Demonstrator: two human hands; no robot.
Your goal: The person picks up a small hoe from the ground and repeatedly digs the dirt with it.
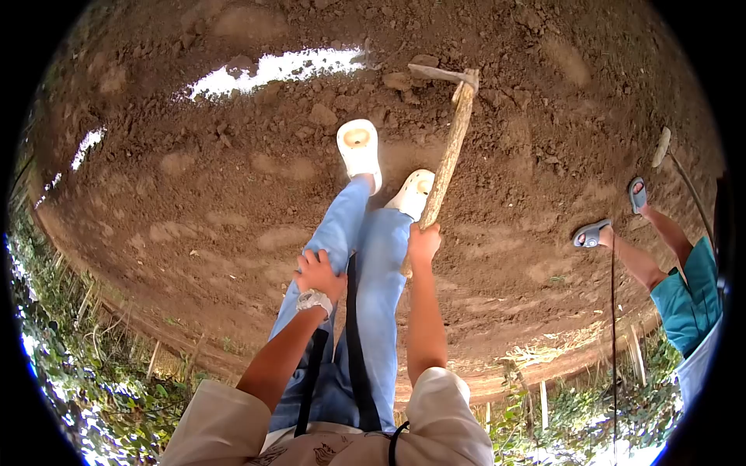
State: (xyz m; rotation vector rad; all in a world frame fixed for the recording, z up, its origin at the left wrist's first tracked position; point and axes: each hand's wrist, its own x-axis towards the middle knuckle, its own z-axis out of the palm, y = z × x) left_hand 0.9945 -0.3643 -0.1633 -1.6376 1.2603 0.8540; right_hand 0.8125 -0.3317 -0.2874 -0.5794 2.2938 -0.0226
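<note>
My right hand [423, 242] is wrapped round the lower end of a hoe's wooden handle [449, 159]. From there the handle slants up and to the right, past my right shoe. The hoe's metal head [441, 74] is at the far end, its blade pointing left, close to the clods of soil; I cannot tell whether it touches the ground. My left hand [317, 273] rests on my left thigh with the fingers spread, holding nothing. A pale bracelet or watch [314, 300] circles that wrist.
Loose brown soil [256, 167] with clods surrounds my white clogs [359, 151]. At right stands another person in teal shorts [688, 299] and grey sandals [592, 233], beside a long-handled tool [688, 182]. Leafy plants [101, 365] and wooden stakes line the near edge.
</note>
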